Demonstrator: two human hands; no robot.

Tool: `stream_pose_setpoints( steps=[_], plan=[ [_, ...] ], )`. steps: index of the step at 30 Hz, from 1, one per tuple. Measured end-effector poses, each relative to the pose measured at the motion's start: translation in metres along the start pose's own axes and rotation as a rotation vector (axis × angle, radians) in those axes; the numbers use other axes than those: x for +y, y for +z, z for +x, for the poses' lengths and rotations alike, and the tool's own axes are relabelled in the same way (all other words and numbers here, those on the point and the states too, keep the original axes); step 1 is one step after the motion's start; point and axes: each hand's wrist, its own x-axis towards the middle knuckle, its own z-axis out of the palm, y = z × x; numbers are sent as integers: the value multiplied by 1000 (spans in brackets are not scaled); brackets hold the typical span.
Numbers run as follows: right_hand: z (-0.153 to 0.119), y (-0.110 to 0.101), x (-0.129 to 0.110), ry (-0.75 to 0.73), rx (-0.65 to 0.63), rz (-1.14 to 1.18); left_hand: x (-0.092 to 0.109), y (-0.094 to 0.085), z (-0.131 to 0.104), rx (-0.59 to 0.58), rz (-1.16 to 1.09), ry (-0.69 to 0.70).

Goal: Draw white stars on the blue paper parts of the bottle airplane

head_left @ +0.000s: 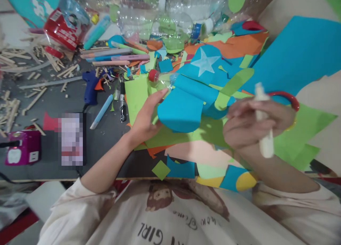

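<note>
A small clear plastic bottle with a red cap [153,75] lies on the table, its body wrapped in blue paper [183,110]. My left hand [149,117] is curled around the cap end, thumb near the clear neck and the other fingers partly hidden by the blue paper. A rounded green paper strip [236,86] lies across the far end of the wrapped bottle. Just right of it, my right hand [258,124] grips a thick white pen [265,142], slightly blurred and held upright above the papers. Behind the bottle is a white star [205,62] on blue paper.
Red-handled scissors [291,99] lie partly behind my right hand. Clear bottles [170,24] and paper scraps crowd the back. At left are a blue glue gun [90,86], a black marker [122,102], a phone [71,140], a purple box [23,149] and broken wooden sticks [34,101].
</note>
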Motion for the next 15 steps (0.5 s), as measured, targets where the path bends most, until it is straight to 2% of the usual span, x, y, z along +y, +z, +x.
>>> stream_pose_setpoints(
  steps=[1,2,6,8,10,12,15],
  plan=[
    [7,0,-2,-69,163,-14,-1,0,0,-10,6,11],
    [14,0,-4,-184,424,-80,-2,0,0,-8,19,24],
    [35,2,-13,-484,183,-375,-2,-8,0,19,87,2],
    [38,1,-13,-644,71,-393,-1,-11,0,-33,97,-28],
    [40,0,-11,-714,-58,-358,0,-12,0,-87,79,-67],
    [40,-2,-8,-634,-177,-334,0,-12,0,-120,83,-104],
    [41,-4,-4,-395,-292,-259,-2,-10,2,-153,158,-146]
  ],
)
